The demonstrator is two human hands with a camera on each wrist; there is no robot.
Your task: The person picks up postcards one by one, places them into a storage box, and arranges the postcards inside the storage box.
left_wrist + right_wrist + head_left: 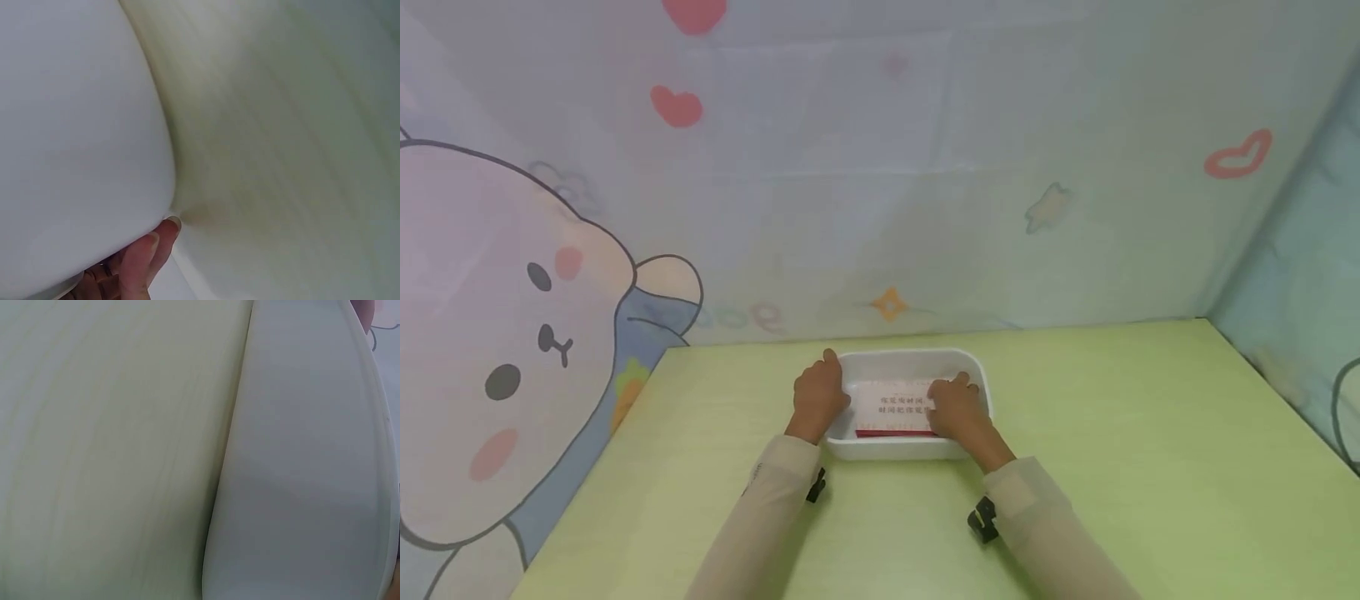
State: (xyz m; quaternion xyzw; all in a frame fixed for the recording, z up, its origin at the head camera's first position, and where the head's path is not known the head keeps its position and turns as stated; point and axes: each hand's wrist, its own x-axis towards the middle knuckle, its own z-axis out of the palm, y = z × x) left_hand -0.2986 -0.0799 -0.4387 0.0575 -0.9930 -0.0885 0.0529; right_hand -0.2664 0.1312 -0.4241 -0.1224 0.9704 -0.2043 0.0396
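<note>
A white plastic tray [895, 450] stands on the table in the head view. Inside it lies a pale pink printed card [887, 408] with lines of characters and a red front edge; whether it is one piece or a stack I cannot tell. My left hand [818, 396] grips the tray's left rim. Its fingertips [169, 226] show against the outer wall in the left wrist view. My right hand [957, 408] reaches inside the tray and holds the card at its right side with bent fingers, partly covering it. The right wrist view shows mostly the tray's outer wall [300, 456].
The light green table [1112, 442] extends around the tray on all sides. Behind it hangs a pale cloth backdrop [850, 192] printed with hearts and a bear. A dark cable [1337, 408] hangs at the far right.
</note>
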